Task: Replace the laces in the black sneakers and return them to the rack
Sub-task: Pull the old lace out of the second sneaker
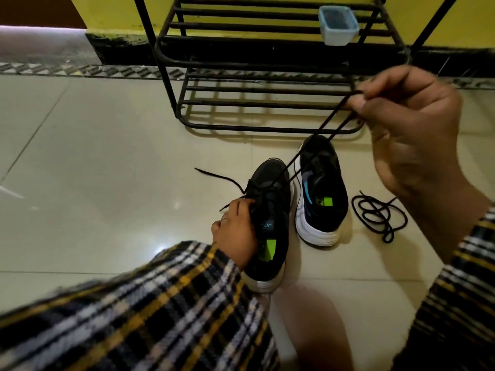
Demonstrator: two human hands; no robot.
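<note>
Two plaid sleeves (150, 311) fill the near corners. The left hand (235, 231) curls its fingers around the side of the near black sneaker (270, 231), which stands on the pale tiled floor (107, 162), toe pointing away. A small blue emblem marks its tongue; no letters can be read, and a green patch shows inside each shoe. The second sneaker (321, 188) stands just beside it on the right, with a blue swoosh-like mark on its side. A loose black lace (379, 214) lies coiled on the tiles right of that shoe. So: two sneakers, two laces. The right hand (409, 124), raised above the shoes, pinches a doubled strand of the threaded lace (316, 137), taut from the near sneaker; its free end trails left across the floor. Beyond stands the black metal rack (262, 76), a small blue tub (338, 24) on its upper shelf. Bare tiles stretch away to the left.
</note>
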